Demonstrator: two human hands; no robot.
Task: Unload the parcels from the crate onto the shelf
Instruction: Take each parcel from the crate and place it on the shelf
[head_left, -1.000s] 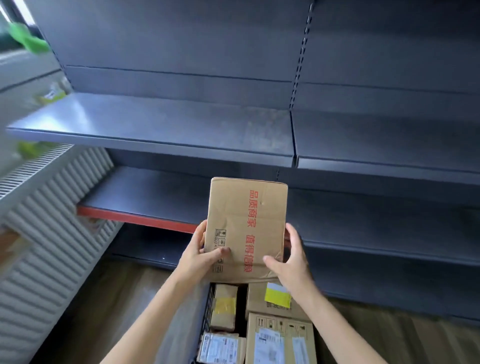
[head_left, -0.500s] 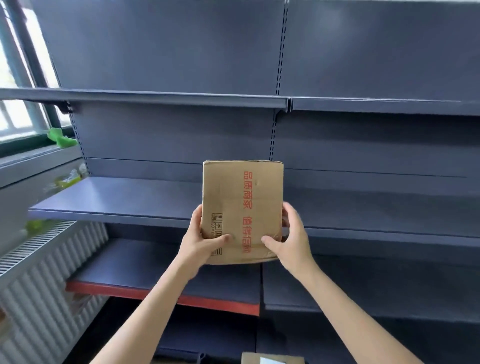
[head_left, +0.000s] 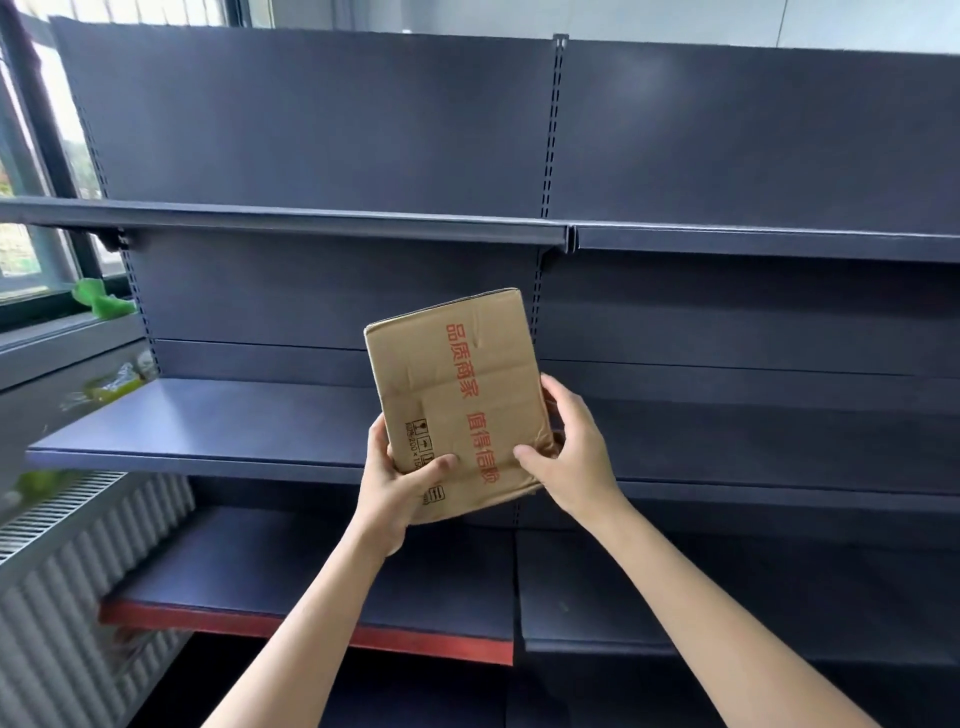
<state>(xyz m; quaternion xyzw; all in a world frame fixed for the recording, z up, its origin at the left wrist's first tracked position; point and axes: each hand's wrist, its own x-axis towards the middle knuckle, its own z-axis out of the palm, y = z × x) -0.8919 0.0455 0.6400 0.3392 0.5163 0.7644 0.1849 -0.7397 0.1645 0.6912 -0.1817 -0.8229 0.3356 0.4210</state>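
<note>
We hold a brown cardboard parcel (head_left: 457, 400) in the air in front of the dark shelf (head_left: 208, 436), tilted slightly left. Our left hand (head_left: 395, 493) has its grip curled round the lower left corner; our right hand (head_left: 571, 462) pinches the lower right edge.

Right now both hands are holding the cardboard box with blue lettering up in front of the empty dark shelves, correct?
Not quite: the lettering on the cardboard box is red, not blue, as the head view shows. The rest holds: the left hand and right hand both hold it up in front of the empty dark shelves.
</note>
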